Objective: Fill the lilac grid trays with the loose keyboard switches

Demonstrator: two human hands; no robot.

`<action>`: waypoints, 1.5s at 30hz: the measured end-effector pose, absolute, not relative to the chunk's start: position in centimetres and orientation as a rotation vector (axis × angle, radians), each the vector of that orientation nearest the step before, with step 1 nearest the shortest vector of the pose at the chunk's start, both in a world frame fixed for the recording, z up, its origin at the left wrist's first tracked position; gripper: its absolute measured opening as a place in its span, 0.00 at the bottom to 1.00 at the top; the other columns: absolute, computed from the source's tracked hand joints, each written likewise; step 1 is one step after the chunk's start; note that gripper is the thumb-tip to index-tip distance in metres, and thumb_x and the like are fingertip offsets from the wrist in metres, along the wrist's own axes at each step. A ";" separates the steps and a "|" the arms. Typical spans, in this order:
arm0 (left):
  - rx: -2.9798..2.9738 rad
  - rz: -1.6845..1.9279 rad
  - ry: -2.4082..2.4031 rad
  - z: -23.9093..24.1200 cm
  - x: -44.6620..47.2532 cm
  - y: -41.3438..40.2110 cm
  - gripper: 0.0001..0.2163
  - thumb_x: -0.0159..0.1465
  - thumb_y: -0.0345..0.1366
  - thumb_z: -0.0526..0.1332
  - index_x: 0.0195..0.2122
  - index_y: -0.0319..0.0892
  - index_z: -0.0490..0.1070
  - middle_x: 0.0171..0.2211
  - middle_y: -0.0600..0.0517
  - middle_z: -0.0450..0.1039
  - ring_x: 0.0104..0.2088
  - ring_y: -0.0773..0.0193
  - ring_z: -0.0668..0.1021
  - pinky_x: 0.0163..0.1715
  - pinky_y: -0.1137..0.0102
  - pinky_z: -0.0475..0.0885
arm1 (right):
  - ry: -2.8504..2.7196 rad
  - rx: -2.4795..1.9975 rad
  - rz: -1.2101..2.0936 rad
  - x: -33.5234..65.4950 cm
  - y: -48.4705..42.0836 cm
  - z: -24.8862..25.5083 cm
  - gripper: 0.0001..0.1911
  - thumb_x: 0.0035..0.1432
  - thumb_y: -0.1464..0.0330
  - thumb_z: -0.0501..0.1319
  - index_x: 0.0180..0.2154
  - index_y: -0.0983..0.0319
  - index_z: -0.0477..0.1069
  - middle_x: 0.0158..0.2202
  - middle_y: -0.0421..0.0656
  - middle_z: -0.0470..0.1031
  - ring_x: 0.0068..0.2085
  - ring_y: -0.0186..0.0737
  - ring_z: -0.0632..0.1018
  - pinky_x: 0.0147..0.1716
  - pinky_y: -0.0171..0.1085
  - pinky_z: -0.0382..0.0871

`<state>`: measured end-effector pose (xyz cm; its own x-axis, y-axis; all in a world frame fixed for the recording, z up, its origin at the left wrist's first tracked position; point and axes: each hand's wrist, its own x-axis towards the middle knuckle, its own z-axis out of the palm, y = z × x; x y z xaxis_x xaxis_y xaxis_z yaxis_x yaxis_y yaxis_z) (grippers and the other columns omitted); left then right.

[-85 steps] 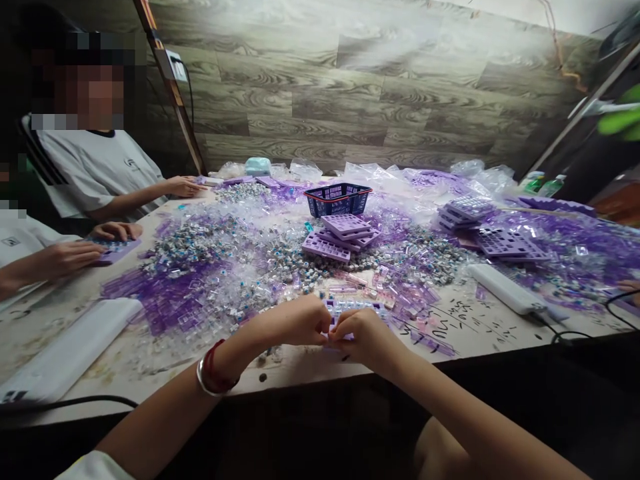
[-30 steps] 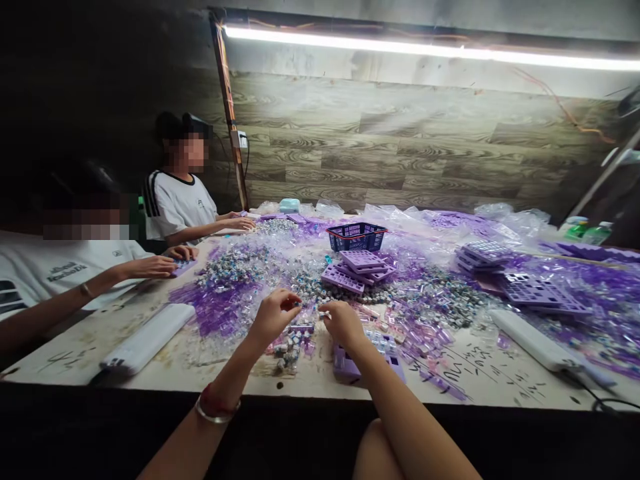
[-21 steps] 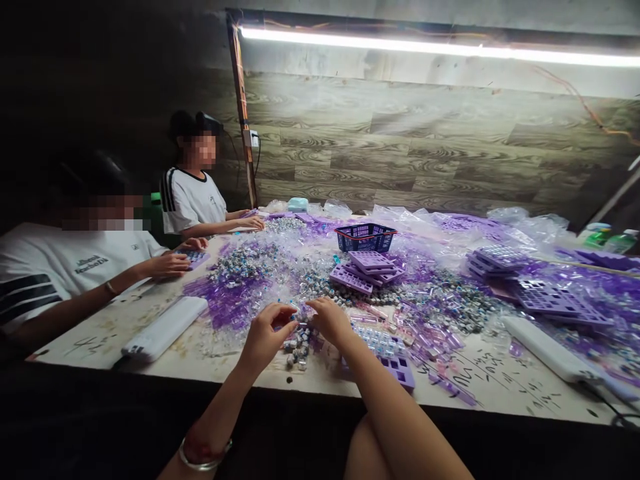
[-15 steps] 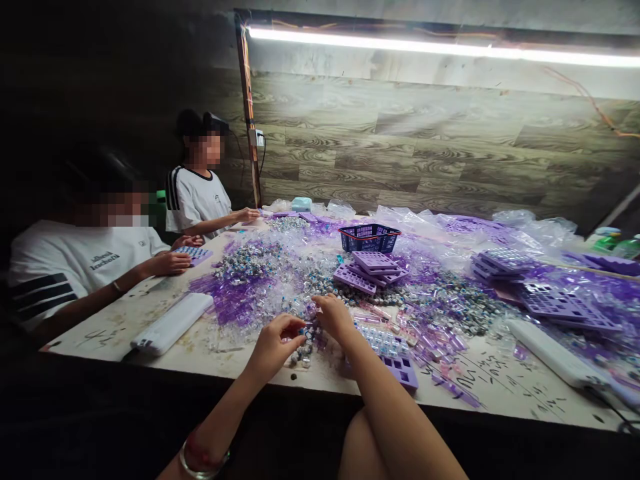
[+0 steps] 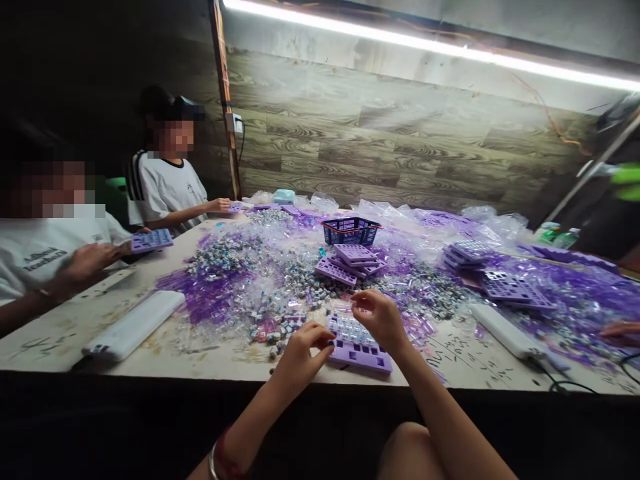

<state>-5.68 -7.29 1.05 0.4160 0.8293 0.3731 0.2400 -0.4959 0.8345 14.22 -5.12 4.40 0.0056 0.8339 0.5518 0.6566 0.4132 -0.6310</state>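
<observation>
My left hand [image 5: 304,353] is at the left edge of a purple foam tray [image 5: 363,358], thumb and forefinger closed in a pinch. A tiny dark piece seems to show at its fingertips, too small to name. Over the tray's far right part is my right hand [image 5: 383,321], its fingertips also pinched together; what they hold, if anything, is hidden. Rows of clear, shiny pieces [image 5: 350,328] fill the tray's far part, while square openings show along its near side. Small grey, white and blue parts [image 5: 287,323] lie loose just beyond my left hand.
Purple trays [image 5: 353,260] are stacked beyond my hands, before a dark basket [image 5: 350,231]. White oblong devices lie left [image 5: 135,327] and right [image 5: 507,331]. Two co-workers sit at left, one holding a purple tray [image 5: 153,241]. Another person's hand [image 5: 620,332] reaches in at right.
My right hand has gone from the loose parts to over the purple tray, and my left hand has come to its edge. The nearer co-worker's tray is raised. The view has tilted and shifted.
</observation>
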 end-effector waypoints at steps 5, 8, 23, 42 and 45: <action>2.157 1.025 0.914 0.3 -2.1 -7.6 0.06 0.57 0.27 0.63 0.35 0.42 0.74 0.35 0.50 0.75 0.39 0.59 0.75 0.43 0.64 0.70 | -1.674 -1.357 0.374 18.1 -8.5 3.2 0.05 0.47 0.72 0.59 0.30 0.62 0.70 0.31 0.44 0.75 0.32 0.39 0.79 0.35 0.37 0.76; 2.243 1.019 0.988 0.2 -0.9 -7.6 0.05 0.57 0.28 0.65 0.33 0.43 0.74 0.34 0.51 0.77 0.41 0.56 0.74 0.44 0.61 0.69 | -1.643 -1.386 0.421 19.3 -9.4 2.6 0.04 0.47 0.71 0.60 0.30 0.62 0.69 0.30 0.43 0.75 0.31 0.39 0.79 0.35 0.37 0.76; 2.447 0.904 1.170 -0.1 0.4 -6.6 0.03 0.58 0.28 0.65 0.32 0.43 0.75 0.33 0.52 0.77 0.40 0.57 0.73 0.43 0.61 0.67 | -1.745 -1.362 0.352 19.9 -8.7 1.8 0.04 0.50 0.70 0.62 0.30 0.60 0.75 0.29 0.40 0.78 0.29 0.36 0.75 0.28 0.35 0.70; 2.650 0.770 1.122 0.5 0.5 -6.0 0.03 0.63 0.30 0.60 0.33 0.41 0.73 0.34 0.50 0.74 0.42 0.56 0.71 0.43 0.61 0.64 | -1.729 -1.416 0.418 20.7 -8.6 1.5 0.04 0.50 0.69 0.63 0.31 0.60 0.76 0.31 0.40 0.79 0.26 0.34 0.74 0.28 0.33 0.69; 2.654 0.782 1.116 0.4 0.5 -6.0 0.03 0.62 0.31 0.61 0.33 0.42 0.74 0.34 0.50 0.74 0.41 0.56 0.71 0.43 0.61 0.64 | -1.731 -1.383 0.453 20.7 -8.6 1.4 0.05 0.51 0.70 0.62 0.32 0.60 0.76 0.31 0.40 0.79 0.28 0.35 0.75 0.29 0.34 0.70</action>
<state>0.51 -5.97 0.42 0.5855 0.7027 0.4042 0.6200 -0.7094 0.3353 20.67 -8.62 1.43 -0.0246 0.9208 0.3892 0.6116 0.3218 -0.7227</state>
